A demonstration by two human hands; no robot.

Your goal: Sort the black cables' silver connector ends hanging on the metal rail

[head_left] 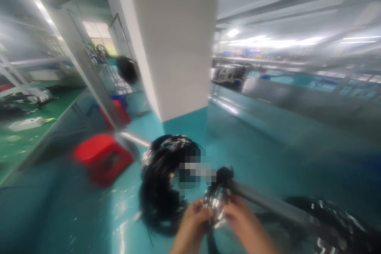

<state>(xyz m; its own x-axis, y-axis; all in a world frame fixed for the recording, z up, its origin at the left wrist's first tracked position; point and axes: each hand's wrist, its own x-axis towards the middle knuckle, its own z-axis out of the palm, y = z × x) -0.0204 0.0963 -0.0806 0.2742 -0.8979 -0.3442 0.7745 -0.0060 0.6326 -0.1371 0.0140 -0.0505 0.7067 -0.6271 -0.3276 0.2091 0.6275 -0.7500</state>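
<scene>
I have the left hand [197, 213] and right hand [238, 211] both curled nearly closed, their fingers gripping a shiny black bundle [216, 206] from either side. It looks dark with bright silvery glints; blur hides its finer detail from me. It sits between the two sets of fingertips, on the near side of the metal bar [268, 199]. Along the bar I see a black coil [157, 196] to the left and a second coil [353, 230] to the right. A red stool [101, 152] stands near the bar's left end.
</scene>
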